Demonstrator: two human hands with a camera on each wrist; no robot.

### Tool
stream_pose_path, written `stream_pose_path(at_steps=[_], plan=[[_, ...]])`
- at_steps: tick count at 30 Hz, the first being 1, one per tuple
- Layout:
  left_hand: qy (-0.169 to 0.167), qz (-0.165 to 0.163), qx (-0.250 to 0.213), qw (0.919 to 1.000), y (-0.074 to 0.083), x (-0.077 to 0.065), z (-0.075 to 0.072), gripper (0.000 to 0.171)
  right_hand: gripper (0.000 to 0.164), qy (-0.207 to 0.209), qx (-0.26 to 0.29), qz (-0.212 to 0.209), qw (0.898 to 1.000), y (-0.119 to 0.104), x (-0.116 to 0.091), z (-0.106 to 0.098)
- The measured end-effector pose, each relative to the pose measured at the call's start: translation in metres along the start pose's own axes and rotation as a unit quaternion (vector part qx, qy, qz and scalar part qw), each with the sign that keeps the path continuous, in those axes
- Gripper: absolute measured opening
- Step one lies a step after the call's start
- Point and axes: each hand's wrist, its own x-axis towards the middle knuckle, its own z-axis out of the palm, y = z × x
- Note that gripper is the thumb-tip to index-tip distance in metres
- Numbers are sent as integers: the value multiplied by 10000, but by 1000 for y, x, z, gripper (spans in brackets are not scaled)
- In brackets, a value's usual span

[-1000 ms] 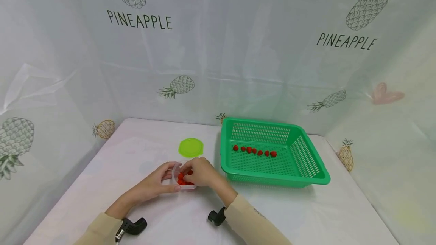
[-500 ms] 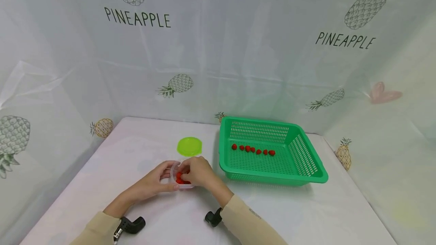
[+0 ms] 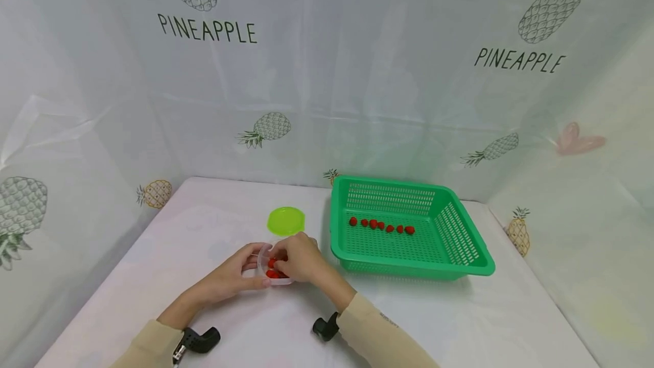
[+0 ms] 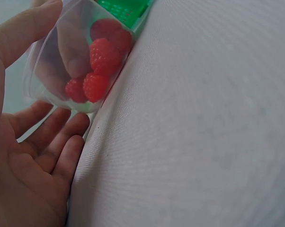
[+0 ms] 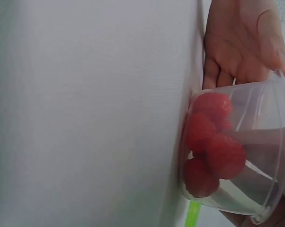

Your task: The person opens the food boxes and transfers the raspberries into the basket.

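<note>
Holding tub [image 5: 244, 198] in left hand [image 3: 234, 277], slightly spread-fingered; reaching inside with right hand [image 3: 301, 259], cannot tell if pinching raspberries [image 5: 225, 156]

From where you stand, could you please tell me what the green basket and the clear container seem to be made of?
The green basket looks like moulded plastic with a soft sheen, judging by its even colour, smooth rim and regular slots. The clear container seems smooth plastic: red berries show through its wall, though glass isn't excluded.

Beige sleeves [image 3: 383, 337], black wrist cameras [image 3: 204, 340], perhaps lettering [image 3: 389, 320]
</note>
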Motion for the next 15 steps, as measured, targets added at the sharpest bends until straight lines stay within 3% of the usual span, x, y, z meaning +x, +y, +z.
stream_pose_path(at_steps=[3, 9, 15], plan=[[31, -83, -13, 10000, 0, 0, 1, 85, 10, 127, -197, -183, 9996, -3, -5, -6], [77, -180, 25, 9998, 2, -1, 0, 84, 10, 294, -650, -135, 9974, -14, -16, -29], [75, -211, 31, 9997, 3, 0, 0, 84, 16, 57, 116, -347, 9993, -15, -25, -79]])
